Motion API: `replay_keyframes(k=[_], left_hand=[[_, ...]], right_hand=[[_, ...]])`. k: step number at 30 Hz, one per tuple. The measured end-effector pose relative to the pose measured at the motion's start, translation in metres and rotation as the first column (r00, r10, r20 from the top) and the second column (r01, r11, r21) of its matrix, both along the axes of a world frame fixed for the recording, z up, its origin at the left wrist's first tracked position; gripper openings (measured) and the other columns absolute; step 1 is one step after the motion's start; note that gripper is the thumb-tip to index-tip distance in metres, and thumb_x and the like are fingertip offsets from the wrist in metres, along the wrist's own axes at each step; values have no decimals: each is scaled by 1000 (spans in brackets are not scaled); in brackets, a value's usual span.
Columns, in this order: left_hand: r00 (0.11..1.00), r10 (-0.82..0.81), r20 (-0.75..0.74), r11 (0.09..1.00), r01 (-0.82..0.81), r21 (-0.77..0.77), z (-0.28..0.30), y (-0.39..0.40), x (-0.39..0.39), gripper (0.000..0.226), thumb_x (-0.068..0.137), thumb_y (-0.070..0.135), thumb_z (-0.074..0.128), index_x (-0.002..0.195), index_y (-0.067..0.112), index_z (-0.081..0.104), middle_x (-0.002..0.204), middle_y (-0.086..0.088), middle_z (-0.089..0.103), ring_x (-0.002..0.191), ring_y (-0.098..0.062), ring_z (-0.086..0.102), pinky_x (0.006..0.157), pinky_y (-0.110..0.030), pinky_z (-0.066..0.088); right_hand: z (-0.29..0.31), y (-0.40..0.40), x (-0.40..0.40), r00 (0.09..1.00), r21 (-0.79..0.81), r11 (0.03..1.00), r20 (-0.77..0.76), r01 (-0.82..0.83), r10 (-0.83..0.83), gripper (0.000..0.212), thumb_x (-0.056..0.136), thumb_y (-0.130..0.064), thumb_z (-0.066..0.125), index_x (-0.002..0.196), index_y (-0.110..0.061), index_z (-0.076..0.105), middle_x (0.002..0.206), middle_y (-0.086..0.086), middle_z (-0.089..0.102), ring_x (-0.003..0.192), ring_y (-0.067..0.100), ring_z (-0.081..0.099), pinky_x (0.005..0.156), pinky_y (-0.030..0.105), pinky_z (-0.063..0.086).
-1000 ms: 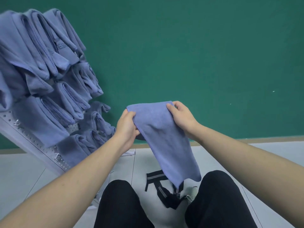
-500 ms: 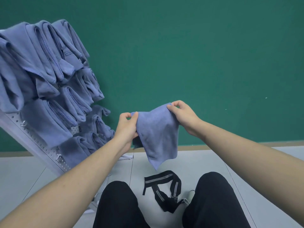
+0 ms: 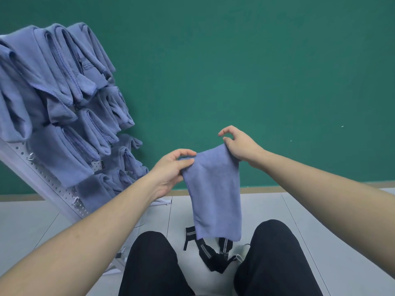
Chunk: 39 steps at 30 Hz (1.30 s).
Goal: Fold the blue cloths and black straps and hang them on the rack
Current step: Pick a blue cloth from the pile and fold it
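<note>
blue cloth (image 3: 215,195) held up over black strap (image 3: 210,255), hanging folded, lower edge just above strap. left hand (image 3: 171,170) pinching upper left corner, thumb over fingers. right hand (image 3: 239,144) gripping upper right corner, forefinger and thumb raised, apart. rack (image 3: 49,180) of folded cloths left of strap.

A green wall (image 3: 245,71) is filling the upper part of the view. Along the foot of the wall a tan baseboard (image 3: 299,189) is running sideways, and below the baseboard a pale grey tiled floor (image 3: 316,214) is spreading toward the camera, its thin dark seams slanting away from the wall. A few small pale specks are showing on the wall toward its right side. At the bottom, farthest from the wall, two knees in black trousers (image 3: 154,265) are resting apart above the floor.
</note>
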<state>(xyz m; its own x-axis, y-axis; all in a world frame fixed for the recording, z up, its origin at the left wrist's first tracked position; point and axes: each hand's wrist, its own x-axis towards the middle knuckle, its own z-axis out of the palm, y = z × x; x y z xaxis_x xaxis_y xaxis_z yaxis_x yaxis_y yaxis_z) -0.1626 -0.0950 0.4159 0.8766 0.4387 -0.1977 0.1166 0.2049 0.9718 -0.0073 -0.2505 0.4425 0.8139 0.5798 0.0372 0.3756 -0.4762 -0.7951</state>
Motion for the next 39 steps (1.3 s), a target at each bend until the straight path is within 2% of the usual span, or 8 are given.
replay_keyframes(k=[5, 8, 12, 18, 22, 28, 33, 39], left_hand=[[999, 50, 13, 999, -51, 10, 4, 0, 7, 14, 92, 3, 67, 91, 15, 72, 83, 1, 70, 69, -9, 63, 65, -23, 52], [995, 101, -13, 995, -101, 23, 5, 1, 8, 11, 91, 3, 69, 94, 13, 72, 82, 1, 71, 70, -9, 65, 67, -23, 53], [990, 130, -53, 991, -132, -26, 6, 6, 8, 18, 88, 1, 71, 102, 13, 68, 87, -8, 71, 70, -13, 66, 69, -28, 55], [984, 174, -50, 981, -169, 90, 3, 5, 7, 46, 84, -9, 71, 117, 21, 59, 110, -3, 47, 91, -12, 57, 73, -28, 54], [997, 34, -71, 999, -33, 18, 9, 3, 3, 34, 87, -9, 66, 109, 17, 66, 111, -11, 64, 84, -13, 64, 65, -20, 55], [993, -28, -112, 982, 48, 184, 10, 5, 2, 39, 79, -10, 74, 107, 18, 70, 110, -12, 72, 91, -19, 71, 81, -24, 56], [972, -2, -234, 822, 135, 553, 6, 7, 3, 41, 77, -3, 78, 110, 20, 74, 105, 7, 73, 103, -10, 67, 98, -23, 50], [943, -3, -333, 561, 277, 780, 10, 1, 4, 20, 85, 11, 70, 96, 25, 80, 90, 5, 75, 79, -10, 60, 77, -26, 50]], right_hand=[[-1, -2, -1, 997, -85, 996, 78, 3, 3, 17, 102, -29, 47, 113, -26, 59, 78, 3, 59, 59, 17, 44, 52, 26, 37], [0, -2, -2, 977, 15, 999, -210, 43, -39, 23, 90, -44, 69, 101, -23, 66, 90, -2, 65, 71, 16, 55, 59, 25, 46], [-2, -5, -2, 862, 98, 995, -502, -17, 64, 11, 89, -24, 73, 87, -19, 63, 83, 2, 62, 71, 17, 55, 70, 29, 50], [-3, -5, -5, 903, 22, 999, -429, 36, -23, 23, 98, -9, 49, 79, -20, 55, 74, -1, 53, 63, 15, 45, 61, 27, 49], [-6, -1, -7, 895, 60, 997, -445, 39, -8, 16, 97, -7, 56, 87, -20, 56, 79, 1, 54, 68, 14, 45, 59, 27, 42], [-4, -2, -3, 911, 49, 998, -412, 31, -8, 22, 95, -9, 62, 113, -21, 58, 85, 5, 57, 74, 18, 50, 63, 29, 42], [3, -10, -4, 878, -12, 979, -446, -202, 175, 38, 77, -16, 84, 110, -19, 65, 98, 5, 69, 89, 18, 63, 80, 27, 50], [-2, -9, -8, 960, -413, 869, -62, -272, 272, 32, 77, -18, 82, 106, -24, 70, 99, -3, 66, 92, 18, 60, 78, 27, 49]])
